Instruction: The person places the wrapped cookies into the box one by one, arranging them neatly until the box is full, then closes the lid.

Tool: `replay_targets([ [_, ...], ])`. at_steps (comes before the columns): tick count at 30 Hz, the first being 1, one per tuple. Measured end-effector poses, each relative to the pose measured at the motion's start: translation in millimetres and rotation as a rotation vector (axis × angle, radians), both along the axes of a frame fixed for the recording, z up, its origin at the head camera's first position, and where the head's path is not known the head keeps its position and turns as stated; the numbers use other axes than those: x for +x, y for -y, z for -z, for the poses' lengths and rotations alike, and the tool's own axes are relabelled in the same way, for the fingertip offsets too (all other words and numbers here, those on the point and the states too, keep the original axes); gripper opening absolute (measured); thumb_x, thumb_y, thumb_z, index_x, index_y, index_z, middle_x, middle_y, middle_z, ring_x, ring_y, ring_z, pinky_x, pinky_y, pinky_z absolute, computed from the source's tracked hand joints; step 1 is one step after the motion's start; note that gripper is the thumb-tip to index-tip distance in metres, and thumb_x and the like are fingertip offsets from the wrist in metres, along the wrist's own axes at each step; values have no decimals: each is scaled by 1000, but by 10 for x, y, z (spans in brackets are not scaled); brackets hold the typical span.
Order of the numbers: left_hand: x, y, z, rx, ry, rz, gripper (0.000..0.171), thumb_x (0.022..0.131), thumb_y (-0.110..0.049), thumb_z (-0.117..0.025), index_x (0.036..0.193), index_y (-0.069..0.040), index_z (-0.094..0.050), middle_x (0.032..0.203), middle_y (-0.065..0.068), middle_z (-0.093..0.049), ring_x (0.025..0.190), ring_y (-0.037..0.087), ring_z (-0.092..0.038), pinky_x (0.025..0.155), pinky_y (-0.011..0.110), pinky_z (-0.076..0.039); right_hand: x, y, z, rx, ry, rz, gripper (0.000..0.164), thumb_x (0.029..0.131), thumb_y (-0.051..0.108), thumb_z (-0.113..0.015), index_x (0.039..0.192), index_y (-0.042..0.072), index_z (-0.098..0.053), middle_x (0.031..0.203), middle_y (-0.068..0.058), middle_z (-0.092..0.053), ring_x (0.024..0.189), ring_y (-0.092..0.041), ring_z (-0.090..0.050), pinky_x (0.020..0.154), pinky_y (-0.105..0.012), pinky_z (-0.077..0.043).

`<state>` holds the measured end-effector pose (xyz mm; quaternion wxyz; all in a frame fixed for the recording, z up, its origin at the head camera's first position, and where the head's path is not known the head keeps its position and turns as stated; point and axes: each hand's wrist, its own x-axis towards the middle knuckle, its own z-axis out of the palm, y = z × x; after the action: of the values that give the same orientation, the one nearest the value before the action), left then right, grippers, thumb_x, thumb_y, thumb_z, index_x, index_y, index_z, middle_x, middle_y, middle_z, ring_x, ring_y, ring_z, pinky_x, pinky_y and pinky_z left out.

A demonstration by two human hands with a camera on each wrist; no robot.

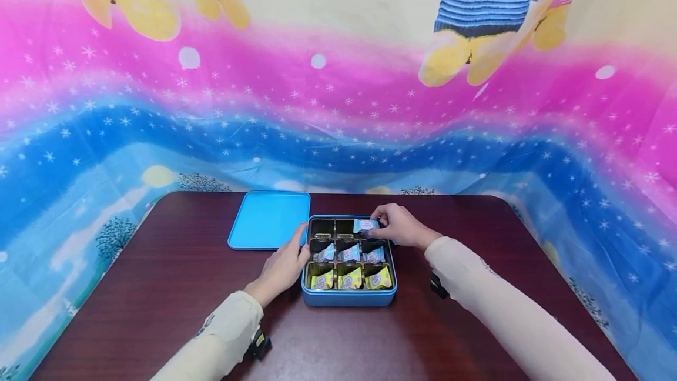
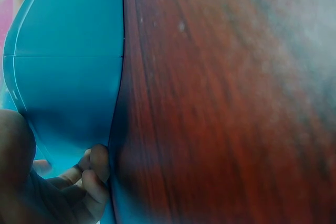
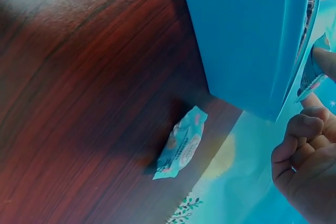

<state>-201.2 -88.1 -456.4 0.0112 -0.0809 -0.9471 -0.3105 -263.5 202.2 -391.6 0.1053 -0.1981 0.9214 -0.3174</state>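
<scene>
A blue tin box [image 1: 349, 297] with a dark, divided insert stands open on the table. Three yellow-wrapped candies [image 1: 349, 278] fill the front row and three blue-wrapped candies [image 1: 349, 253] the middle row. Over the back row, toward the right, my right hand [image 1: 402, 227] pinches a blue-wrapped candy [image 1: 365, 226] between thumb and fingers. The back left and middle compartments hold nothing; the back right one is mostly hidden. My left hand [image 1: 282, 266] touches the box's left side, index finger extended. Another blue-wrapped candy [image 3: 181, 144] lies on the table, beside the box in the right wrist view.
The blue lid [image 1: 271, 220] lies flat behind and left of the box, close to its back left corner. All of this is on a dark brown wooden table [image 1: 158, 310]. A printed cloth [image 1: 338, 104] hangs behind the table's far edge.
</scene>
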Motion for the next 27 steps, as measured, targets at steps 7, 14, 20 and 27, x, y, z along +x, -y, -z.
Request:
replay_targets([
  [7,6,-2,-4,-1,5,3,60,105,-29,-45,161,-25,-25,69,3,-49,53,17,-42,47,33,-33,-27,82,11,36,-25,-16,32,92,25,-74,117,6,-68,59,4,-36,52,-13,-32,62,-30,-37],
  [14,6,1,-10,-1,10,-4,59,105,-30,-44,161,-26,-26,71,3,-50,54,18,-43,48,33,-33,-26,178,12,85,-35,-13,32,92,25,-74,118,7,-69,55,5,-35,49,-12,-30,60,-29,-37],
  [20,2,5,0,0,3,-3,59,105,-30,-44,161,-26,-26,70,3,-50,54,18,-43,47,33,-33,-3,241,3,87,-32,-27,34,92,25,-74,120,6,-70,54,5,-35,48,-11,-29,61,-28,-38],
  [27,3,2,2,-4,-4,1,59,104,-29,-45,161,-25,-26,72,3,-51,54,18,-44,48,33,-34,11,304,15,105,-39,-24,33,92,26,-75,119,8,-71,54,5,-34,49,-12,-29,61,-28,-36],
])
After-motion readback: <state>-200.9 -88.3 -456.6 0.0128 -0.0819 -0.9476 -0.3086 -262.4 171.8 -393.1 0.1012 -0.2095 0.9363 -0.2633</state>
